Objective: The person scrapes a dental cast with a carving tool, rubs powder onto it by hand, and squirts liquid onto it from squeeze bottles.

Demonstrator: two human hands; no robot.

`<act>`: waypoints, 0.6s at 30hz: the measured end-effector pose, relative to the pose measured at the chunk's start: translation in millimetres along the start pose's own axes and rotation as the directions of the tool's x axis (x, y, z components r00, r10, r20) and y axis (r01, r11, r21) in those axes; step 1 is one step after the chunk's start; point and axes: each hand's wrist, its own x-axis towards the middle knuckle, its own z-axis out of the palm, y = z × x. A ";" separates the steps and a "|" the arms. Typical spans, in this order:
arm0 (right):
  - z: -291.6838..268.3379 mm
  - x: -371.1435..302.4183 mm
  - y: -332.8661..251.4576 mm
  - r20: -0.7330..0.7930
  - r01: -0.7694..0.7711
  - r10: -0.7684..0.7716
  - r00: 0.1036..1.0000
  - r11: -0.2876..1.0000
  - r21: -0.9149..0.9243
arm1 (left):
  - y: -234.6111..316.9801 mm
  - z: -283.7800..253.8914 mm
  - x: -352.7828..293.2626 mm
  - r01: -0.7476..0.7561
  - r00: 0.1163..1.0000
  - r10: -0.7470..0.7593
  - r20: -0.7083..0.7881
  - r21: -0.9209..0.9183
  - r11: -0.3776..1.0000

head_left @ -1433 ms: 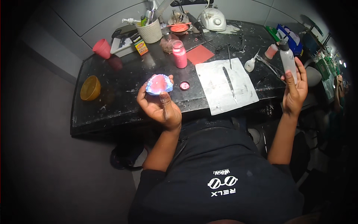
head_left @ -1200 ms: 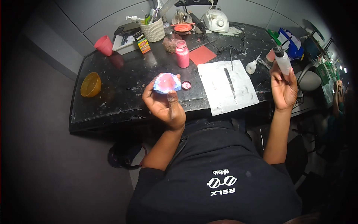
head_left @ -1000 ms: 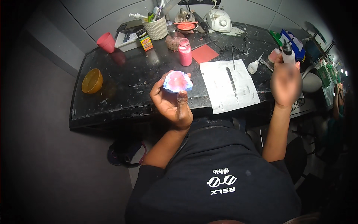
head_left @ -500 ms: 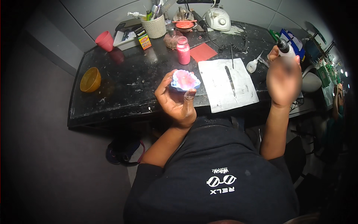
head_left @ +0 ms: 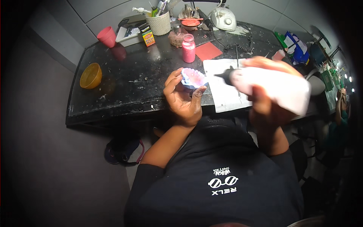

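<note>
My left hand (head_left: 182, 99) holds a small pink and blue dental model (head_left: 193, 78) up over the front edge of the black worktop (head_left: 128, 79). My right hand (head_left: 270, 102) grips a white squeeze bottle (head_left: 272, 87) with a dark nozzle. The bottle lies almost level, its nozzle tip pointing left, a short gap from the model. The bottle is blurred by motion.
On the worktop lie a white paper sheet (head_left: 223, 96) with a thin tool, a pink jar (head_left: 188, 48), a red square pad (head_left: 208, 51), a yellow bowl (head_left: 90, 75), a pink cup (head_left: 107, 36), a white holder of tools (head_left: 161, 22) and a white machine (head_left: 224, 17).
My right hand has lifted the bottle from the right end of the bench, swung it in and tipped it toward the model. My left hand has brought the model slightly rightward.
</note>
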 end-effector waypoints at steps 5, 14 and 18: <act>-5.0 19.2 -1.9 0.430 0.325 -0.167 0.887 0.887 -0.327 | 0.7 1.7 -0.1 0.031 1.000 -0.031 0.002 -0.024 0.999; -0.3 7.8 -16.1 0.181 0.024 0.003 0.984 0.989 -0.149 | 2.5 -0.7 -1.9 -0.013 1.000 0.013 0.018 0.008 1.000; -2.6 11.4 -7.0 0.189 0.070 -0.047 0.981 0.991 -0.118 | 0.5 1.8 0.3 -0.002 1.000 0.003 0.018 -0.012 1.000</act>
